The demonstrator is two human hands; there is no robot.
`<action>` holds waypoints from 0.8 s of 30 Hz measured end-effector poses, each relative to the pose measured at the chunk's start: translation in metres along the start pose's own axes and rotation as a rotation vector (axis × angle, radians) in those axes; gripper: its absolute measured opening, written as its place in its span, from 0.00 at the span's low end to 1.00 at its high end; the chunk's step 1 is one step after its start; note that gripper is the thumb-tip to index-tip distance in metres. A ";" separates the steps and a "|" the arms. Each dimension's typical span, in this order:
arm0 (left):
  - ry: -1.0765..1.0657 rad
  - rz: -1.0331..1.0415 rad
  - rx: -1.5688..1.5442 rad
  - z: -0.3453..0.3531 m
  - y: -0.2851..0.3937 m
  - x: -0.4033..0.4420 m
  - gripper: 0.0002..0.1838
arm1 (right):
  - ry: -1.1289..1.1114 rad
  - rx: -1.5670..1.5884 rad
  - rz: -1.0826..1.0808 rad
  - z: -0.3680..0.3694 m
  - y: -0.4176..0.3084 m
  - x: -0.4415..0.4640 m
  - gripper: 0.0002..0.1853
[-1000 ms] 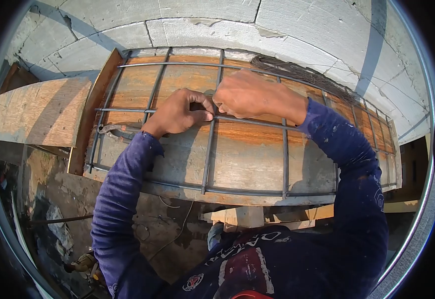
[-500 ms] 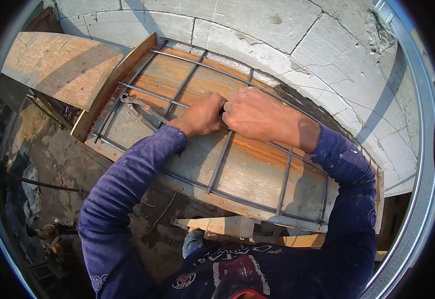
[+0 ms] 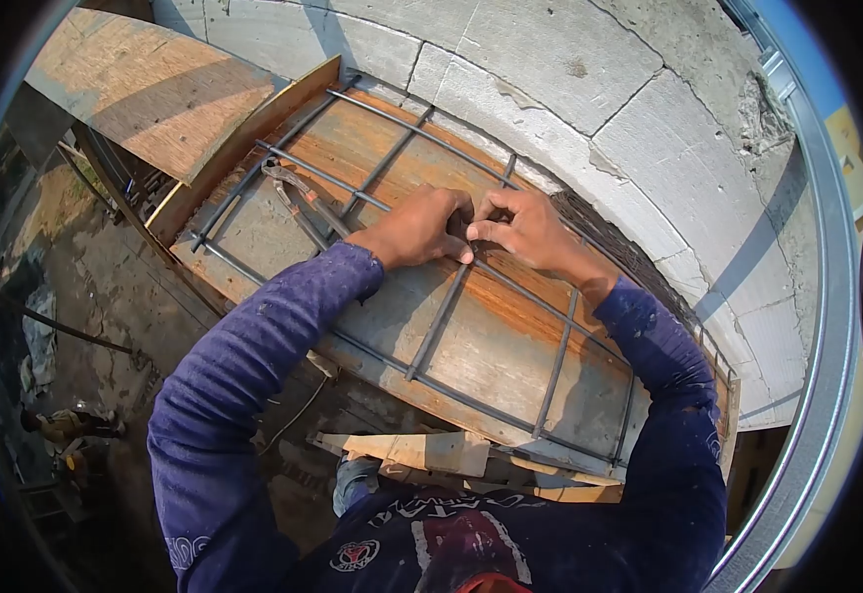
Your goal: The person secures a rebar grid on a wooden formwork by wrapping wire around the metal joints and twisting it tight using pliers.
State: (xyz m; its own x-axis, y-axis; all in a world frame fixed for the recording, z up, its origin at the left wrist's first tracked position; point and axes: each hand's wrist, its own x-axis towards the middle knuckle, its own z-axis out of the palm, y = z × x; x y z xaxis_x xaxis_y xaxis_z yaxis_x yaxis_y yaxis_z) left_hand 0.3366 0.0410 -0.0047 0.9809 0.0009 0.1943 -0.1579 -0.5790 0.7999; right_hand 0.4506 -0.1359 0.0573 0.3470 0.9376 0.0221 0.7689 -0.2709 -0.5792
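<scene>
A grid of dark steel bars (image 3: 440, 318) lies over a wooden form board (image 3: 486, 341) with rusty streaks. At a bar crossing in the middle of the grid, my left hand (image 3: 419, 227) has its thumb and fingers pinched together. Close against it on the right, my right hand (image 3: 530, 232) is pinched too, its fingertips touching or nearly touching the left ones. Whatever lies between the fingertips is too small to make out. Pliers (image 3: 298, 198) with worn reddish handles rest on the grid, left of my left hand.
Pale block wall (image 3: 570, 79) runs along the far side, with a bundle of thin dark wires (image 3: 629, 252) at its foot. Plywood (image 3: 155, 84) stands at the upper left. A person (image 3: 66, 425) is far below at the lower left. A metal rail (image 3: 831, 326) curves along the right.
The view has turned, so the grid slopes more steeply down to the right. My hands have stayed at the crossing; my right hand has shifted from a closed fist to a fingertip pinch.
</scene>
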 end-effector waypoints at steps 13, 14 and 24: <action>-0.082 0.041 0.013 -0.001 0.013 0.000 0.09 | -0.346 -0.553 -0.237 -0.036 -0.052 -0.001 0.10; -0.074 0.039 0.020 0.001 0.009 0.000 0.09 | -0.364 -0.534 -0.265 -0.036 -0.048 0.007 0.10; -0.076 0.342 0.136 0.002 -0.028 -0.001 0.28 | -0.179 -0.183 -0.454 -0.007 -0.136 0.004 0.13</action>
State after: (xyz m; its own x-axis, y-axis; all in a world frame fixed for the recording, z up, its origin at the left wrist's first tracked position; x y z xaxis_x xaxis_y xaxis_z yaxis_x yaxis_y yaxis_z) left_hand 0.3399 0.0558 -0.0282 0.8804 -0.2688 0.3907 -0.4666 -0.6386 0.6119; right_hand 0.3514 -0.0964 0.1414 -0.1284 0.9877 0.0893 0.9072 0.1534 -0.3917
